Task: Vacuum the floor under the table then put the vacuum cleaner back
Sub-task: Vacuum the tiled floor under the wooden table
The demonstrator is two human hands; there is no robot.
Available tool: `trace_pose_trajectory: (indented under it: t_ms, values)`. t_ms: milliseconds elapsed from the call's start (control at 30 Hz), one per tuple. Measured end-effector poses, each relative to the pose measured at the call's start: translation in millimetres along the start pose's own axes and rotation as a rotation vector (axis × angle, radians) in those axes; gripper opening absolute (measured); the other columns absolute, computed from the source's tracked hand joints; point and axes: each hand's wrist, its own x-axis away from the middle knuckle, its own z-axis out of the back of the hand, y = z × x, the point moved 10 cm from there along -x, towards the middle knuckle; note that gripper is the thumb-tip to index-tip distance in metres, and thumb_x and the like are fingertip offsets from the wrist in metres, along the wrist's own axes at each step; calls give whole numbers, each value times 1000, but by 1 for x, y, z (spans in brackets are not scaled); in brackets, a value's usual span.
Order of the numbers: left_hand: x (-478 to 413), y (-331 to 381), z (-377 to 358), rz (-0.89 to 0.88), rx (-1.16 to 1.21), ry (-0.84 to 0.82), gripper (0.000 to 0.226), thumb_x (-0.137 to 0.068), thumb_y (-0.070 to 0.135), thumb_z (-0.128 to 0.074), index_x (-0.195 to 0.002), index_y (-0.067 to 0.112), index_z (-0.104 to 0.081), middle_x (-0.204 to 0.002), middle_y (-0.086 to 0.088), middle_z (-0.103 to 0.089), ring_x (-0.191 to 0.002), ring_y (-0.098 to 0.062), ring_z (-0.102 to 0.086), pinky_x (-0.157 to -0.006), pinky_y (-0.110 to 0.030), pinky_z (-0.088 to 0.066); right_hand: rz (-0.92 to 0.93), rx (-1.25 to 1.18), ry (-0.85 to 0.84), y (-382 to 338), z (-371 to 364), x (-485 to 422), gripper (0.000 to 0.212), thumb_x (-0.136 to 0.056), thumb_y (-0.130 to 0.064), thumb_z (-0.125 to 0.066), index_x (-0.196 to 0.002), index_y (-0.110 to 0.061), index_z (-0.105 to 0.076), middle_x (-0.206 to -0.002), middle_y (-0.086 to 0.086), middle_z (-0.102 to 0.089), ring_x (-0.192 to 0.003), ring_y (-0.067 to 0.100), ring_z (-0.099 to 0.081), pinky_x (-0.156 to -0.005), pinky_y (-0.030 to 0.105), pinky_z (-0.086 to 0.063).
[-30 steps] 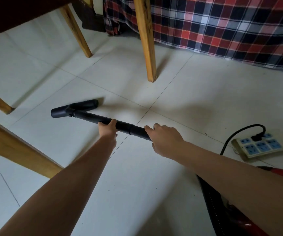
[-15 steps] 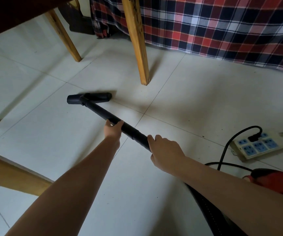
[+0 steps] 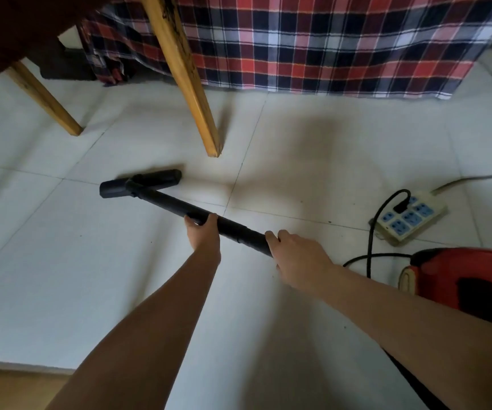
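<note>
A black vacuum wand (image 3: 167, 202) slants across the white tiled floor (image 3: 61, 261), with its flat nozzle (image 3: 141, 183) on the tiles just in front of a wooden table leg (image 3: 191, 93). My left hand (image 3: 203, 232) grips the wand from below, near its middle. Further back, my right hand (image 3: 295, 258) grips the wand's thicker rear section. The red vacuum body (image 3: 460, 279) sits on the floor at the right, partly behind my right forearm. The dark underside of the table (image 3: 8, 31) fills the top left corner.
A second wooden leg (image 3: 46, 102) stands at the left. A plaid cloth (image 3: 327, 48) hangs to the floor at the back. A white power strip (image 3: 410, 220) with a black plug and cable (image 3: 371, 238) lies right of the wand. A wooden piece (image 3: 11, 389) shows at the bottom left.
The nozzle has swung right and toward the near table leg. The view has shifted right, so more of the red vacuum body shows. Both hands kept their grip on the wand.
</note>
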Motion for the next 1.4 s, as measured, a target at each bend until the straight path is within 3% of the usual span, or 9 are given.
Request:
trace_pose_trajectory:
  t_ms: [100, 267, 533, 667, 833, 1100, 1233, 1300, 1400]
  values:
    - [1, -1, -5, -8, -15, -22, 55, -89, 7, -55, -140, 16, -35, -114, -7, -57, -103, -25, -58, -91, -34, -48, -26, 3, 12, 2, 2, 6, 49, -90, -10, -48, -136, -9, -30, -115, 8, -49, -96, 24, -57, -61, 31, -35]
    - [9, -4, -8, -6, -52, -74, 62, -91, 10, -58, -145, 16, -30, -109, -5, -55, -93, -22, -56, -80, -28, -45, -23, -14, 39, 1, -2, 18, 45, -90, -13, -49, -132, -9, -33, -112, 8, -50, -91, 23, -57, -59, 30, -34]
    - [29, -17, -15, -36, -99, -80, 57, -89, 9, -59, -141, 14, -36, -116, -9, -58, -109, -29, -60, -92, -35, -49, -57, -58, 53, 7, -18, 46, 44, -91, -17, -50, -130, -8, -32, -113, 8, -50, -92, 23, -58, -62, 30, -37]
    - [44, -28, -20, -36, -106, -92, 64, -89, 11, -59, -146, 16, -30, -123, -10, -57, -113, -29, -58, -99, -38, -46, -48, -62, 63, 13, -19, 65, 40, -92, -20, -51, -126, -9, -34, -112, 7, -50, -89, 21, -58, -62, 28, -38]
    - [63, -37, -20, -34, -92, -75, 67, -89, 11, -58, -148, 17, -26, -127, -9, -54, -102, -24, -55, -89, -32, -47, -36, -60, 68, 17, -20, 85, 35, -92, -19, -50, -123, -10, -37, -110, 7, -51, -81, 21, -54, -62, 28, -38]
    - [84, -44, -7, -31, -96, -25, 64, -89, 12, -57, -145, 17, -29, -126, -9, -54, -103, -26, -56, -83, -31, -45, -19, -11, 109, 15, -25, 104, 30, -92, -13, -49, -119, -8, -40, -106, 7, -53, -83, 21, -59, -49, 27, -26]
    - [91, -49, 0, -28, -72, -6, 64, -89, 13, -57, -145, 19, -29, -124, -7, -54, -110, -28, -57, -83, -31, -43, -15, -13, 127, 15, -26, 111, 30, -90, -9, -49, -119, -8, -41, -104, 7, -54, -70, 19, -44, -45, 25, -23]
    - [96, -52, 3, -33, -71, -5, 62, -89, 12, -58, -144, 19, -30, -118, -5, -54, -107, -27, -58, -82, -31, -42, -10, -9, 146, 15, -25, 116, 28, -90, -10, -50, -117, -8, -43, -103, 6, -55, -69, 19, -46, -50, 27, -31]
    - [100, -58, 6, -41, -81, -5, 58, -89, 10, -57, -140, 19, -32, -109, -3, -52, -103, -28, -58, -81, -31, -42, 14, -31, 110, 15, -33, 124, 28, -93, -14, -48, -120, -9, -40, -107, 6, -53, -85, 21, -59, -61, 29, -36]
